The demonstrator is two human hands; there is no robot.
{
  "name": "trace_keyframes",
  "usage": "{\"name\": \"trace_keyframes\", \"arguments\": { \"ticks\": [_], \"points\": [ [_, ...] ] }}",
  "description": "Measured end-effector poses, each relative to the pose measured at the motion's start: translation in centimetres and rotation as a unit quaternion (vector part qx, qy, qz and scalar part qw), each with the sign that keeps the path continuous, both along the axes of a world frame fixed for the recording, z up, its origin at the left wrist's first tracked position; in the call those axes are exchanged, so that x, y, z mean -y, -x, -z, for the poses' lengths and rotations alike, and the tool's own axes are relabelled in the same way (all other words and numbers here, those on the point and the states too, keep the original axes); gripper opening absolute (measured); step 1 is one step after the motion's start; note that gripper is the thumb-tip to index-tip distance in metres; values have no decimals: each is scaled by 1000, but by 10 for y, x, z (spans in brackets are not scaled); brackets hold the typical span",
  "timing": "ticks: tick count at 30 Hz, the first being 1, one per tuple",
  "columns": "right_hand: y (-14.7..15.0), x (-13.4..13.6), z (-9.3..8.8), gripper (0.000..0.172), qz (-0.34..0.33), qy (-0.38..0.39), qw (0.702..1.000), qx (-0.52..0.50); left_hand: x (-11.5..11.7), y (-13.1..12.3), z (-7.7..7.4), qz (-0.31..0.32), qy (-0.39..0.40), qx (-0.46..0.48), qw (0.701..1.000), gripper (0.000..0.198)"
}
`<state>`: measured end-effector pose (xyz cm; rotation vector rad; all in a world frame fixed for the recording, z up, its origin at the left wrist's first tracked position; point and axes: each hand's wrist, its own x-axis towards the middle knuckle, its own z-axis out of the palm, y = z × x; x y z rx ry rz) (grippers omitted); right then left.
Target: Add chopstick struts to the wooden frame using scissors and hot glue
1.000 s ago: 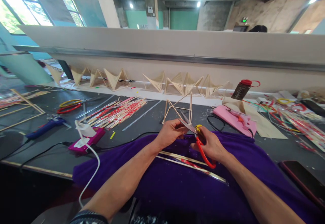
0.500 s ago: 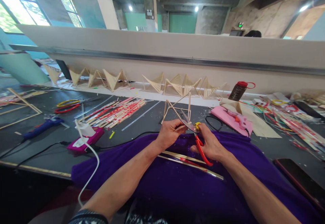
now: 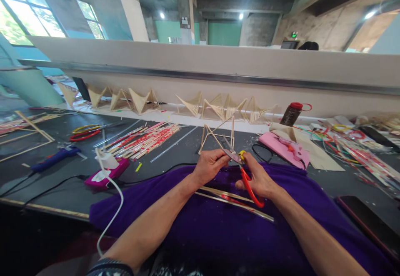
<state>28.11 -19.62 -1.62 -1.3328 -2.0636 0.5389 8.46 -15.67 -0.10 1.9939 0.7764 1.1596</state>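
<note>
My right hand (image 3: 259,178) is closed around the handles of the scissors (image 3: 248,184), one red and one yellow. The scissors' blades stand apart and point up and left, past the fingertips of my left hand (image 3: 209,166). My left fingers are pinched together beside the blades; whatever lies between them is too small or hidden. Just beyond both hands, a small frame of thin wooden sticks (image 3: 233,129) stands on the dark table. Below my hands, several sticks (image 3: 256,212), some in clear wrap with red marks, lie across purple cloth (image 3: 150,196).
Left of me are a pile of wrapped sticks (image 3: 156,140), a pink power strip (image 3: 108,176) with a white cable, and a blue glue gun (image 3: 56,159). Stick models (image 3: 142,101) line the back. A bottle (image 3: 291,115), pink pouch (image 3: 271,144) and phone (image 3: 368,219) are at right.
The view has shifted slightly. Both hands keep nearly the same place and grip, and the scissors' blades look a little farther apart.
</note>
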Motion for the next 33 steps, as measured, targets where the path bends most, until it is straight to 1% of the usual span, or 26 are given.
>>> {"name": "trace_keyframes", "arguments": {
  "ticks": [6, 9, 14, 17, 23, 25, 28, 33],
  "points": [
    [-4, -7, 6, 59, 16, -101, 993, 56, -2, 0, 1, 17, 4, -7, 1000, 28],
    [-6, -8, 9, 60, 17, -124, 990, 66, -2, 1, 0, 23, -5, -17, 1000, 29],
    [-1, -4, 4, 52, 16, -81, 995, 52, -4, 1, 2, 20, -20, -14, 1000, 30],
    [3, -1, 1, 49, 27, -64, 996, 49, -5, 1, 2, 21, -35, -25, 999, 30],
    [6, 1, 4, 34, 45, 16, 998, 51, -4, 1, 0, 16, -60, -37, 997, 30],
    [5, 1, 5, 31, 47, 13, 997, 57, -4, 1, 1, 11, -61, -41, 997, 30],
    [3, 1, 6, 27, 55, -19, 996, 68, -4, 0, 3, 1, -64, -40, 997, 29],
    [2, 3, 4, 27, 59, -35, 995, 76, -1, -2, 4, -4, -66, -27, 997, 28]
  ]
}}
